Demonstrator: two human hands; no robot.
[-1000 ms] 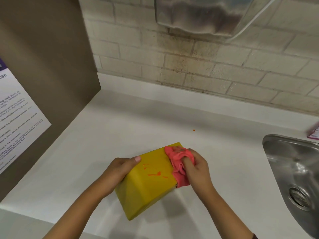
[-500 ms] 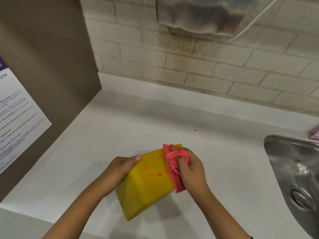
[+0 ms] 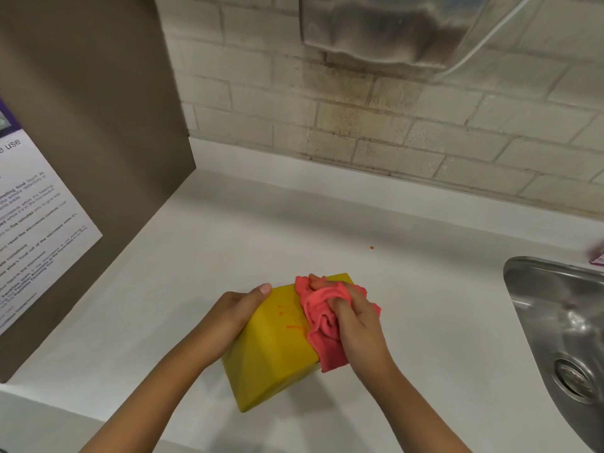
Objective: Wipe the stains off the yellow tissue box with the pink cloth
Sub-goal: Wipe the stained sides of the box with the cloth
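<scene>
Gripping yellow tissue box left hand; right hand clutching pink cloth against it

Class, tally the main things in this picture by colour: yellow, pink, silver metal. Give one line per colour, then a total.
Yellow: 1, the tissue box
Pink: 1, the cloth
Silver metal: 2, the sink and the wall dispenser
Total: 4

head view, high, looking steeply down, close
</scene>
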